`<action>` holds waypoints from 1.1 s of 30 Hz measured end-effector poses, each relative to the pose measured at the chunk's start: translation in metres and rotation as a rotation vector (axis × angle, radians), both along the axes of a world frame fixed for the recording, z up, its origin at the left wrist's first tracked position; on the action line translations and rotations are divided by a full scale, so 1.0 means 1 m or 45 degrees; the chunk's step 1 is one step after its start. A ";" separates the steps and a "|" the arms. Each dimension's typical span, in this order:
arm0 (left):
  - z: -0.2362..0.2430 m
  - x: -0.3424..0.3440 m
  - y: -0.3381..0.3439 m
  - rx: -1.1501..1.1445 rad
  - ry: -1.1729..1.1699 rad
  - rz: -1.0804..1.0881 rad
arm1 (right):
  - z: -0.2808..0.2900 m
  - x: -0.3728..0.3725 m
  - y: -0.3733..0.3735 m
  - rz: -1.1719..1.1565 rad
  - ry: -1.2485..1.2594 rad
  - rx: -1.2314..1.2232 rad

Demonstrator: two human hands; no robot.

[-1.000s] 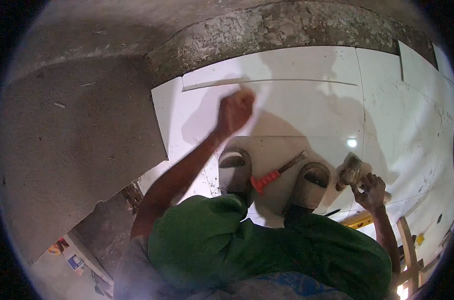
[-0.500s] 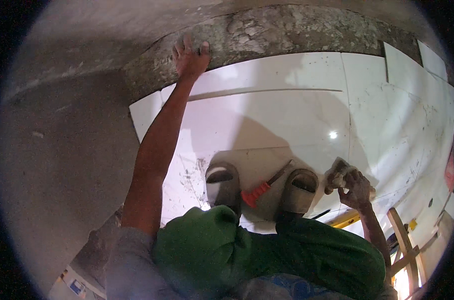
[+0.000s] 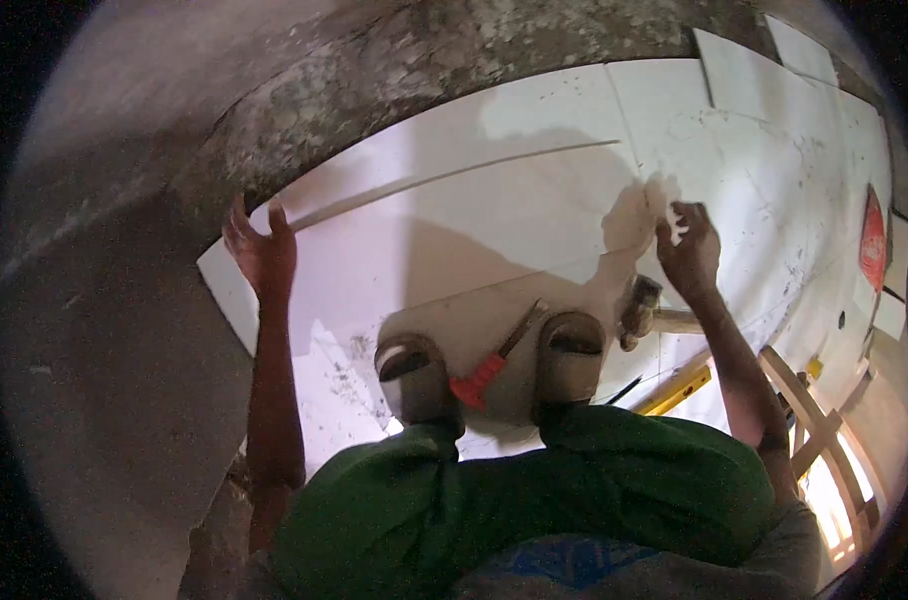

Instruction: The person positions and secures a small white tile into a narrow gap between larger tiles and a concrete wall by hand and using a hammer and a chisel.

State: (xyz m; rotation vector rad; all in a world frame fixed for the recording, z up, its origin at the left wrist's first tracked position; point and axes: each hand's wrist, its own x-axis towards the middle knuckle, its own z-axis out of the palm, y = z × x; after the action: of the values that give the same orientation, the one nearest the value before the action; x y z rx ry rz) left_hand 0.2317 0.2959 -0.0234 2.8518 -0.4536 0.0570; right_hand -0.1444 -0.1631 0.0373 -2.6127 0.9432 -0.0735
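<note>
At the left end of a long white tile strip (image 3: 424, 150) is my left hand (image 3: 262, 255), its thumb and fingers spread apart. Whether the fingertips touch the tile edge is hard to tell. My right hand (image 3: 692, 250) hovers over the white tiled floor (image 3: 514, 225) with curved, parted fingers and nothing visible in them. Below it lies a mallet (image 3: 636, 312) with a dark head and a pale wooden handle, partly behind my forearm. A red-handled tool with a narrow dark blade (image 3: 482, 378) rests between my sandalled feet.
A yellow spirit level (image 3: 677, 388) lies by my right knee, near a wooden frame (image 3: 822, 435). Tile pieces (image 3: 739, 75) overlap at the far right. A red object (image 3: 872, 242) sits at the right. Rough bare concrete (image 3: 374, 75) borders the far tile edge.
My right hand has let go of the mallet and moved farther away from me. My left hand has come from the bare concrete down to the strip's left end. The view has shifted.
</note>
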 end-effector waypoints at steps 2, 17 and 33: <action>-0.011 -0.041 0.059 0.262 -0.203 0.045 | -0.014 0.011 0.007 -0.058 -0.066 0.224; -0.073 -0.078 0.110 -0.879 0.415 0.529 | -0.031 0.065 0.053 -0.380 0.274 0.037; -0.013 -0.034 0.078 -1.060 0.568 0.560 | -0.057 0.097 -0.003 -0.577 -0.166 0.671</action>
State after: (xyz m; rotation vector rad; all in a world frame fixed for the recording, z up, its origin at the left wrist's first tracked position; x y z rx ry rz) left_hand 0.1976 0.3738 -0.0366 1.9975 0.2518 -0.2465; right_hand -0.0478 -0.1663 -0.0200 -1.8649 1.2848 -0.0935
